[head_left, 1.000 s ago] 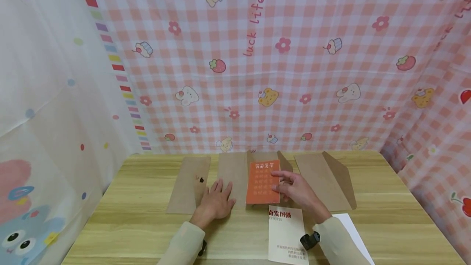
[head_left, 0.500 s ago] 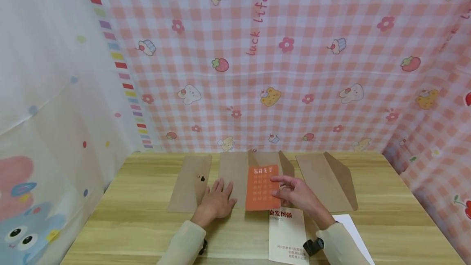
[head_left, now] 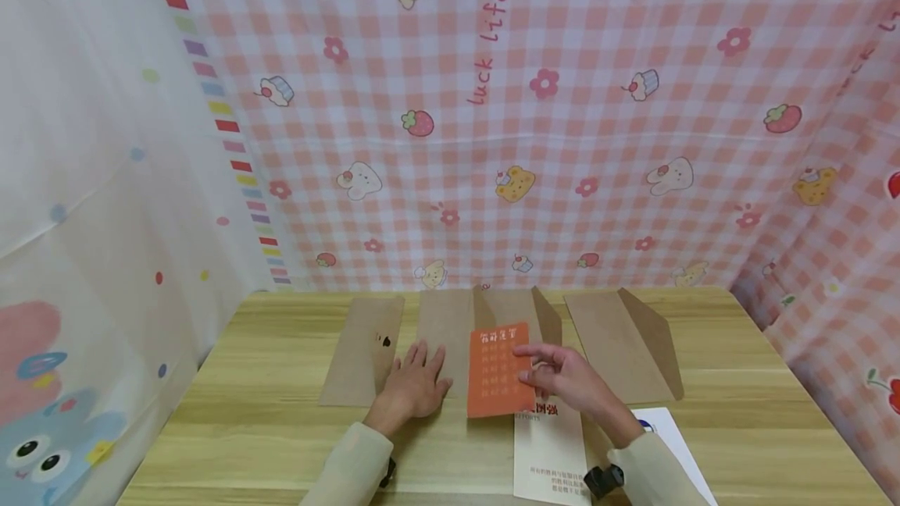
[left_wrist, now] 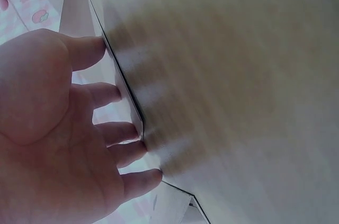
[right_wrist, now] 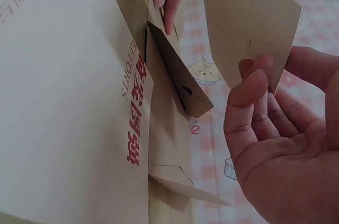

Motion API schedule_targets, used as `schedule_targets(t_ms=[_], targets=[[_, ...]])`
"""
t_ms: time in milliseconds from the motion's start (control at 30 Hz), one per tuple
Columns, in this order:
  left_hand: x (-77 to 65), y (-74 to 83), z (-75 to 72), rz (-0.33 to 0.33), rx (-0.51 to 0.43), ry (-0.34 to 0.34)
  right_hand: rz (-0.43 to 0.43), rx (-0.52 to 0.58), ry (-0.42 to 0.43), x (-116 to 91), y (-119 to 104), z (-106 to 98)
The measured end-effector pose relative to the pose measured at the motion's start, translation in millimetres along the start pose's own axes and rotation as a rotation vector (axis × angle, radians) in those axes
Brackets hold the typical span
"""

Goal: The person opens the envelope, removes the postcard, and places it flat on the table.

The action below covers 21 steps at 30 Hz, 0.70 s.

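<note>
Lining the table, brown envelopes!

Near, right of centre, lies the cream card. Left hand: spread over the left envelopes. Right hand pinches, held up before the middle envelopes, the orange card!

Pale cream long sleeves lead to bare hands, a small black device at each wrist

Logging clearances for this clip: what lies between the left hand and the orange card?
In the head view, a strip of brown envelope shows between the left hand and the orange card.
</note>
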<state>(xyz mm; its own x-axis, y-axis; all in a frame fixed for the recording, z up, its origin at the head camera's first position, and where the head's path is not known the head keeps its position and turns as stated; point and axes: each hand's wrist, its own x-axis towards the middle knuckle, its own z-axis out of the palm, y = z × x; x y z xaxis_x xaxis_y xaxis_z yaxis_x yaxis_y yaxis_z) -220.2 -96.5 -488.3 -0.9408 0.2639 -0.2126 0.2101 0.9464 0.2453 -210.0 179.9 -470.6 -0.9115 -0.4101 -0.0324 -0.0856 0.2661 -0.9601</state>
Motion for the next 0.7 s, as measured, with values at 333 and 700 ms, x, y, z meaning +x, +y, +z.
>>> schedule_targets(t_ms=[333, 700], targets=[[0.5, 0.1, 0.6, -0.004, 0.010, -0.002, -0.021, -0.032, 0.005, -6.1, -2.1, 5.3], [1.7, -0.8, 0.9, -0.003, 0.022, -0.002, 0.006, -0.001, -0.030, -11.2, 3.3, 8.6]])
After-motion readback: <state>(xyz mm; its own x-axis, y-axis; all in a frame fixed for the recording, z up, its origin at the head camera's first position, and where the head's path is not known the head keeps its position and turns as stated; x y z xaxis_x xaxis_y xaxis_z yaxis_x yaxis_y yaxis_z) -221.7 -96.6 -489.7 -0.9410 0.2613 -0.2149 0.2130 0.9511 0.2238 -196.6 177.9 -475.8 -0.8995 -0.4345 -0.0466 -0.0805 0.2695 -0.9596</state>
